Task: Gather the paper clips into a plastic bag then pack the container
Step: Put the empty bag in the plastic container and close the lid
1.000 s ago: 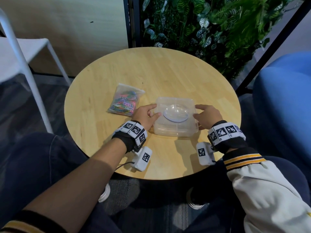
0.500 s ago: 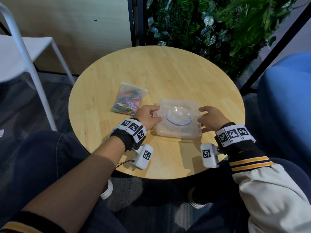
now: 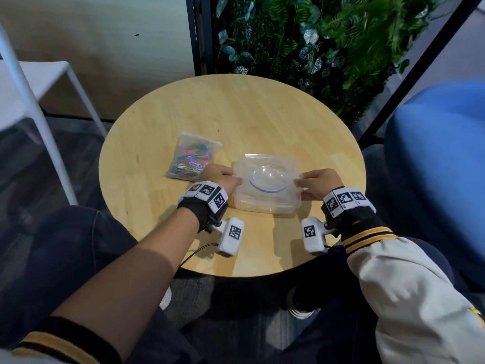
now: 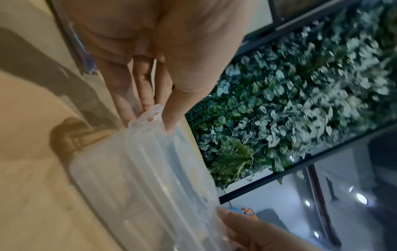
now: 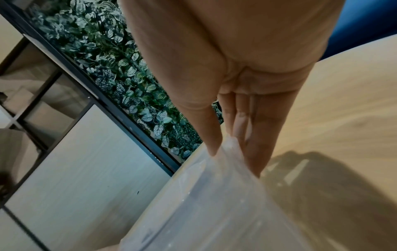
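So I'm gripping the clear container [image 3: 266, 185] from both sides now. My left hand [image 3: 220, 177] is pinching its left rim, thumb on the lid and fingers underneath, and my right hand [image 3: 319, 183] is doing the same on the right rim. A second ago both were just resting against it. It's sitting near the table's [image 3: 262, 114] front edge, and I can't tell if it's lifted. The plastic bag [image 3: 193, 156] of paper clips [image 3: 190, 160] is lying just beside my left hand, toward the left edge, so I'm guessing opening the lid comes next.

Left hand [image 3: 221, 177] and right hand [image 3: 319, 183] grip the lidded container [image 3: 266, 185].
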A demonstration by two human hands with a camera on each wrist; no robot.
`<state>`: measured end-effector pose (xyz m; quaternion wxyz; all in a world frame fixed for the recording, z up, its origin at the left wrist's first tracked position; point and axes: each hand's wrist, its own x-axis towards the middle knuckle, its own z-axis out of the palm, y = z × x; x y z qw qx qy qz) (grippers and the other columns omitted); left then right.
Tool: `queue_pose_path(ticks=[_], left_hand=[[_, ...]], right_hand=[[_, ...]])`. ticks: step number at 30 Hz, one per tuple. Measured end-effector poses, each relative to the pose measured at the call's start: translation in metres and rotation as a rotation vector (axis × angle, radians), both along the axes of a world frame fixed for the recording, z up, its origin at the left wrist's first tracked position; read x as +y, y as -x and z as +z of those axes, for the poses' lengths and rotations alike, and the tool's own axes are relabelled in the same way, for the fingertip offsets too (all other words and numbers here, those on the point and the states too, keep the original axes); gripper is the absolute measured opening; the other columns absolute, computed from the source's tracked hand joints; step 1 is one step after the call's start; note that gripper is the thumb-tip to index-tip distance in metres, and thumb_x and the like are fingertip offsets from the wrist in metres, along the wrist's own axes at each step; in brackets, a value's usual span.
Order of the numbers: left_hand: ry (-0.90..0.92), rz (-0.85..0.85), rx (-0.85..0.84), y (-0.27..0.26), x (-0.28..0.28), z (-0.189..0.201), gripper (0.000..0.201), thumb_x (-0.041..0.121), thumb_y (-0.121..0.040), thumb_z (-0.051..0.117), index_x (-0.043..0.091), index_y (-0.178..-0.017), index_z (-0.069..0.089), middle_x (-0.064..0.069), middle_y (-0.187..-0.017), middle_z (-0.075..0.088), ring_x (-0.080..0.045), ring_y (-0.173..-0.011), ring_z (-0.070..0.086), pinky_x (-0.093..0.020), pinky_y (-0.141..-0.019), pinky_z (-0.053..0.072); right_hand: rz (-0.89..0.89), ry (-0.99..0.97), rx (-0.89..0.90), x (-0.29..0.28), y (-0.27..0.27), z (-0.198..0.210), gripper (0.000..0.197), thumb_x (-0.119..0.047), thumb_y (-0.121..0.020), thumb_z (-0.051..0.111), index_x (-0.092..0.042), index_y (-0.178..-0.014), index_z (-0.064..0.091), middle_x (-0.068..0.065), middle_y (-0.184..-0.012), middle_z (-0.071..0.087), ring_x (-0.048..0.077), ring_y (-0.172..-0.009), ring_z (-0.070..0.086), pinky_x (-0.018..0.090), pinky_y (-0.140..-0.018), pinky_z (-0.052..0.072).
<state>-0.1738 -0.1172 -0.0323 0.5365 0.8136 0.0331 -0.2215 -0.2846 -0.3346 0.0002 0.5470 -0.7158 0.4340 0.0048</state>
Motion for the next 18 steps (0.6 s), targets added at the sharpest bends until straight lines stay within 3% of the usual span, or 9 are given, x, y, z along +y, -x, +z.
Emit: queue_pose_path(ticks=[2,4,7,9,12,14,16,18], left_hand=[[0.008,-0.007,-0.014,-0.001,0.000,0.000,0.025,0.014,-0.067,0.085,0.025,-0.066,0.062,-0.001,-0.080,0.071,-0.028,-0.085,0.072,-0.041,-0.085,0.059],[0.004,-0.025,-0.023,-0.001,0.001,0.002,0.022,0.014,-0.069,0.084,0.025,-0.075,0.065,0.001,-0.082,0.069,-0.027,-0.087,0.071,-0.041,-0.085,0.059],[-0.048,-0.078,-0.127,-0.001,0.003,0.002,0.048,0.017,-0.074,0.081,0.022,-0.120,0.066,0.004,-0.088,0.065,-0.023,-0.090,0.069,-0.040,-0.087,0.058],[-0.146,-0.168,-0.237,0.002,0.002,0.006,0.051,0.019,-0.084,0.073,0.022,-0.133,0.060,-0.002,-0.095,0.067,-0.023,-0.094,0.066,-0.037,-0.091,0.055],[-0.288,-0.265,-0.416,0.009,-0.002,0.011,0.040,0.016,-0.093,0.061,0.023,-0.133,0.062,-0.014,-0.112,0.070,-0.030,-0.099,0.065,-0.030,-0.086,0.051],[-0.290,-0.249,-0.425,0.008,-0.001,0.011,0.040,0.016,-0.094,0.061,0.020,-0.134,0.060,-0.013,-0.101,0.069,-0.028,-0.094,0.063,-0.029,-0.084,0.048],[-0.261,-0.201,-0.385,0.005,0.001,0.010,0.045,0.018,-0.092,0.066,0.016,-0.136,0.058,-0.006,-0.088,0.060,-0.023,-0.088,0.059,-0.027,-0.083,0.047],[-0.238,-0.139,-0.345,0.003,0.001,0.009,0.046,0.022,-0.088,0.071,0.015,-0.132,0.061,-0.003,-0.088,0.061,-0.021,-0.089,0.061,-0.025,-0.083,0.047]], right_hand=[[-0.012,-0.012,-0.014,0.001,0.002,-0.001,0.030,-0.015,-0.075,0.082,-0.004,-0.100,0.070,0.015,-0.086,0.075,0.023,-0.062,0.073,0.032,-0.060,0.061],[-0.010,0.011,-0.035,0.002,0.003,-0.002,0.032,-0.018,-0.076,0.082,-0.006,-0.103,0.071,0.013,-0.087,0.075,0.019,-0.057,0.071,0.027,-0.054,0.059],[0.073,0.154,-0.022,0.007,-0.002,-0.005,0.044,-0.018,-0.083,0.076,-0.017,-0.125,0.062,0.005,-0.093,0.071,0.021,-0.063,0.072,0.029,-0.060,0.060],[0.143,0.265,0.027,0.011,-0.007,-0.004,0.046,-0.018,-0.088,0.070,-0.019,-0.132,0.057,-0.004,-0.089,0.064,0.022,-0.068,0.072,0.029,-0.067,0.059],[0.280,0.367,0.096,0.018,-0.012,-0.002,0.049,-0.022,-0.091,0.063,-0.025,-0.139,0.050,-0.001,-0.098,0.068,0.024,-0.079,0.071,0.034,-0.080,0.059],[0.324,0.409,0.120,0.019,-0.014,-0.002,0.050,-0.024,-0.092,0.060,-0.029,-0.140,0.049,0.003,-0.106,0.070,0.026,-0.085,0.071,0.040,-0.085,0.058],[0.267,0.346,0.090,0.017,-0.012,-0.003,0.046,-0.020,-0.092,0.061,-0.028,-0.136,0.053,0.001,-0.097,0.068,0.026,-0.080,0.072,0.040,-0.082,0.060],[0.169,0.230,0.029,0.012,-0.007,-0.005,0.042,-0.015,-0.089,0.066,-0.025,-0.129,0.060,-0.001,-0.091,0.066,0.026,-0.072,0.073,0.038,-0.075,0.061]])
